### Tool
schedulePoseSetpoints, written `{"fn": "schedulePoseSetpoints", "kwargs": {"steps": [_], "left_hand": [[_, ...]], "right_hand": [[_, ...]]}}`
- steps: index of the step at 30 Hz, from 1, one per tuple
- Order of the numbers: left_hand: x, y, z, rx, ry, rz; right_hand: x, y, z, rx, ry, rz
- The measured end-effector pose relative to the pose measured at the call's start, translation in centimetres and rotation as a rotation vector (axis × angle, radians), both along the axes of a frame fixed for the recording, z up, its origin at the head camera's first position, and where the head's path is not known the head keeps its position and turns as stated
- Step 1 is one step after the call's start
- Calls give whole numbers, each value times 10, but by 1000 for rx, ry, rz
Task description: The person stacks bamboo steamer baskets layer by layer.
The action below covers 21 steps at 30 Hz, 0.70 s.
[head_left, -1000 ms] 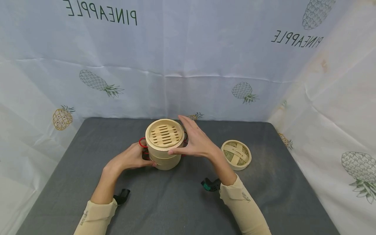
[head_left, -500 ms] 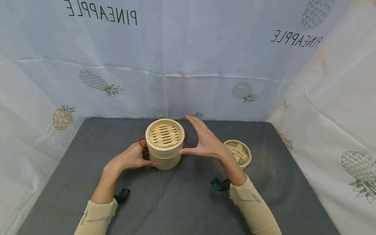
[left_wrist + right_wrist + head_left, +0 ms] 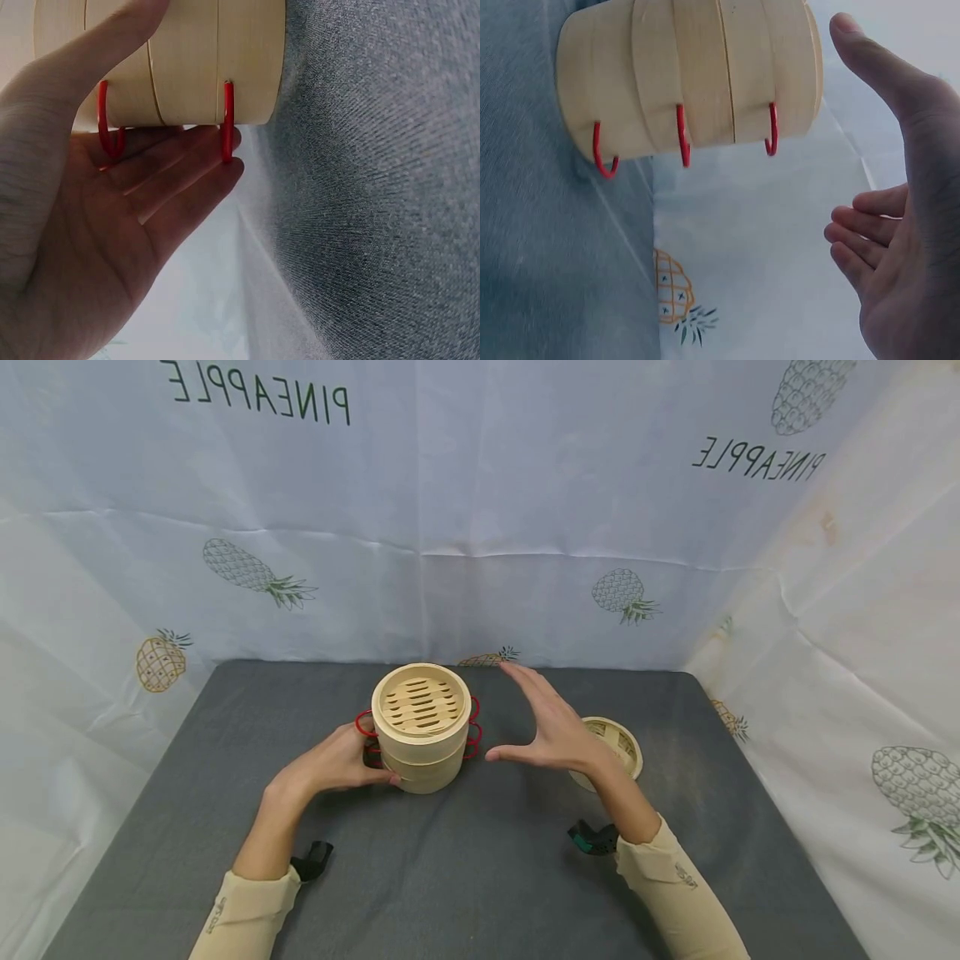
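Note:
A stack of bamboo steamer baskets point(image 3: 422, 703) with red loop handles stands upright toward the back of the grey table. Its top tier shows a slatted floor with slots. My left hand point(image 3: 341, 764) holds the stack's left side, thumb on the front and fingers behind, close to the red handles point(image 3: 229, 120). Apart from the stack, on its right, my right hand point(image 3: 551, 727) is spread with thumb and fingers wide and nothing in between. The right wrist view shows the tiers point(image 3: 697, 75) with a gap to that hand. Partly behind the right hand and wrist lies a round woven bamboo lid point(image 3: 627, 748).
A dark grey cloth covers the table point(image 3: 465, 877). White curtains point(image 3: 450, 485) printed with pineapples hang behind it and along the sides. Black devices point(image 3: 592, 838) sit at both wrists.
My right hand has let go of the stack's right side and drawn away to the right, now covering part of the lid. The left hand and the stack have stayed put.

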<state>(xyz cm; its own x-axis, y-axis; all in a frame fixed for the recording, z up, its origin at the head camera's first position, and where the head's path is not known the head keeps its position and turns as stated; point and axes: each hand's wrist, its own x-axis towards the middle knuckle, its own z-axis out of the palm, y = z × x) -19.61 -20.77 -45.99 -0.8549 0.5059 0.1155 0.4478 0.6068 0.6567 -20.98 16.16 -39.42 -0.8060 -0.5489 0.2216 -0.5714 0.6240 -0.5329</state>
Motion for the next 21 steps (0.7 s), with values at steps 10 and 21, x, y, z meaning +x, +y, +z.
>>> {"fn": "schedulePoseSetpoints", "kwargs": {"steps": [10, 21], "left_hand": [[0, 0, -1, 2, -9, 0], [0, 0, 0, 2, -14, 6]], "right_hand": [[4, 31, -14, 24, -18, -21], [9, 57, -30, 16, -20, -48]]}}
